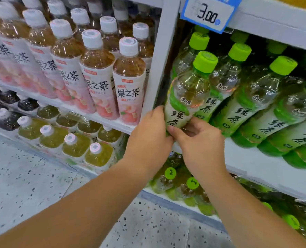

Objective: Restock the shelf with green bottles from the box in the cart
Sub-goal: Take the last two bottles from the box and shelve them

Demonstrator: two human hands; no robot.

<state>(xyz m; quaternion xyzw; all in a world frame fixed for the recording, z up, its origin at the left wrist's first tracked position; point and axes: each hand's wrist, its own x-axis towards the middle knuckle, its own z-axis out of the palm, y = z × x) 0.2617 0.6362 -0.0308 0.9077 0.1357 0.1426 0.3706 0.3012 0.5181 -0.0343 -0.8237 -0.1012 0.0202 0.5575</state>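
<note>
Both hands on one green bottle [189, 93] at the far left end of the green-tea shelf [256, 163].

Left hand [148, 138]: back of the hand toward me, fingers [159, 111] curled round the left side of the bottle's lower body, grasping it.

Right hand [202, 145]: thumb laid across the front of the label low down, the other fingers wrapped round the right side; also grasping the bottle.

The two hands touch each other at the base of the bottle, which they hide. Cannot tell whether the bottle's base rests on the shelf board.

Bottle: lime-green cap on, clear upper part, green and white label. It leans with its cap tipped to the right. It sits just beside the white upright post [159, 68] on its left, and against the neighbouring green-capped bottles [266, 97] on its right, which stand in rows running to the right and back along the same shelf.

Surroundings:
- Price tag [211, 13] on the shelf edge above, reading 3.00.
- Left of the post: white-capped peach tea bottles [129, 83] with pink labels, in rows.
- Below those: yellow-green drinks [98, 154] with white caps, and dark drinks [7, 120] further left.
- Under the green-tea shelf: more green-capped bottles on the lower shelf [184, 183].
- Speckled pale floor [32, 185] beneath.
</note>
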